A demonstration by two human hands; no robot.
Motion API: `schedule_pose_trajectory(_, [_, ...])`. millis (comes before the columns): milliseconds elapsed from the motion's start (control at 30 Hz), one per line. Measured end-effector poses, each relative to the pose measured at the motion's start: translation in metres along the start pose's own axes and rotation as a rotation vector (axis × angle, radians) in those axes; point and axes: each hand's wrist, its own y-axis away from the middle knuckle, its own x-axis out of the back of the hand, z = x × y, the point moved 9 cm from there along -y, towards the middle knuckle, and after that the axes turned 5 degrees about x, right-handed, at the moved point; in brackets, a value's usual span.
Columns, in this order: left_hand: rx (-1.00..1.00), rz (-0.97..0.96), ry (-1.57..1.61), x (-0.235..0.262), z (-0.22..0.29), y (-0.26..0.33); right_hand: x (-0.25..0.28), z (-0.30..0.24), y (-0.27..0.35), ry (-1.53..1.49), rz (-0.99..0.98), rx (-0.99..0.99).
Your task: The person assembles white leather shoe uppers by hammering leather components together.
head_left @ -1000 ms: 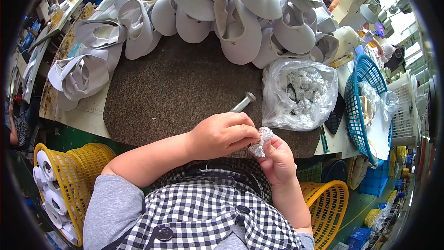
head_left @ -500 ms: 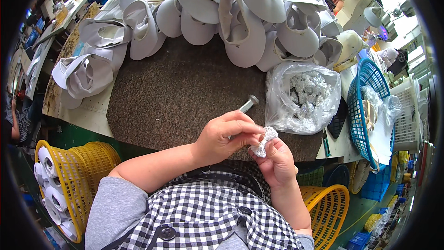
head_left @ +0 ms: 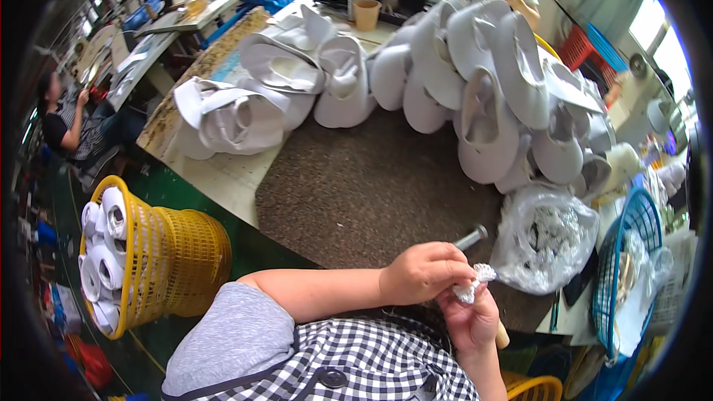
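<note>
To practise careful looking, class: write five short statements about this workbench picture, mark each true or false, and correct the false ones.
1. Both hands, left hand and right hand, meet on a small white lacy piece. True.
2. The yellow basket holds shoes. False: it holds white rolls.
3. White shoe uppers are piled at the far side of the brown mat. True.
4. The clear plastic bag lies left of the hands. False: it lies to the right.
5. The blue basket stands at the right. True.
</note>
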Motion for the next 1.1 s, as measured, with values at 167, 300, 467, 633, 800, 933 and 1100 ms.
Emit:
schedule_pose_trajectory(167, [0.072, -0.047, -0.079, 0.023, 0.003, 0.0, -0.011, -0.002, -0.013, 0.04, -0.126, 0.062])
schedule_pose_trajectory(300, [0.148, 0.126, -0.444, 0.106, -0.024, -0.033, -0.005, -0.016, -0.02, 0.079, -0.094, 0.141])
schedule_pose_trajectory(467, [0.193, 0.488, -1.052, 0.225, -0.068, -0.051, 0.007, -0.015, -0.023, 0.097, -0.079, 0.174])
schedule_pose_trajectory(633, [0.253, 0.375, -0.993, 0.28, -0.125, -0.056, 0.003, -0.013, -0.021, 0.178, -0.104, 0.199])
schedule_pose_trajectory(800, [0.427, 0.751, -0.26, 0.345, -0.155, -0.071, 0.007, -0.016, -0.024, 0.171, -0.103, 0.211])
schedule_pose_trajectory(933, [0.33, 0.696, -0.469, 0.329, -0.137, -0.082, 0.004, -0.014, -0.025, 0.191, -0.101, 0.224])
schedule_pose_trajectory(1100, [0.098, 0.354, -0.699, 0.24, -0.124, -0.102, 0.007, -0.012, -0.024, 0.276, -0.148, 0.233])
